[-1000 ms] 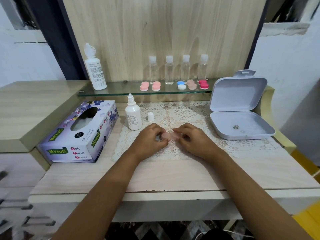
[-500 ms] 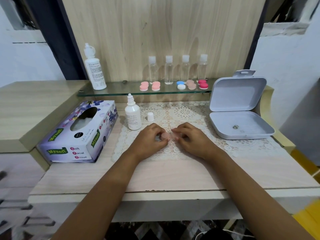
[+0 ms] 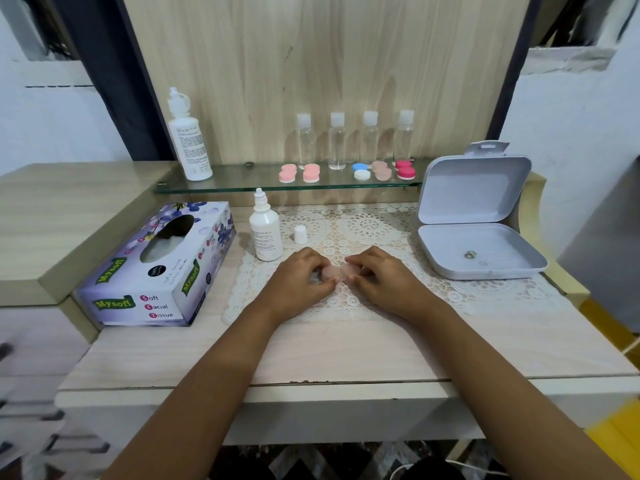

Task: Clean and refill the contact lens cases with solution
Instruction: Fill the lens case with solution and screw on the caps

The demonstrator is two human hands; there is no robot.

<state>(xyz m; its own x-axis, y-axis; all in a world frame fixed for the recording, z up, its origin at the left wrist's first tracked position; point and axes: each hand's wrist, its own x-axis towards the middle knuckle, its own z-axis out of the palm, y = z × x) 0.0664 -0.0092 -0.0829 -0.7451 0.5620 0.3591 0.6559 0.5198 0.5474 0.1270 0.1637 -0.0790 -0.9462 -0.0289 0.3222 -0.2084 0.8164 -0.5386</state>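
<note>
A pale pink contact lens case (image 3: 337, 273) lies on the lace mat (image 3: 374, 233) at the middle of the table. My left hand (image 3: 301, 280) pinches its left cap and my right hand (image 3: 382, 278) pinches its right cap, fingers curled over both. Just left of my hands stands a small white solution bottle (image 3: 265, 230) with its nozzle bare; its white cap (image 3: 300, 234) sits beside it on the mat. Several more lens cases (image 3: 346, 172), pink, blue-and-white, beige and red, lie on the glass shelf (image 3: 242, 183).
A tissue box (image 3: 156, 271) lies at the left. An open white plastic box (image 3: 478, 216) stands at the right with small bits inside. On the shelf stand a tall white bottle (image 3: 188, 133) and several small clear bottles (image 3: 353, 140). The table's front edge is near my forearms.
</note>
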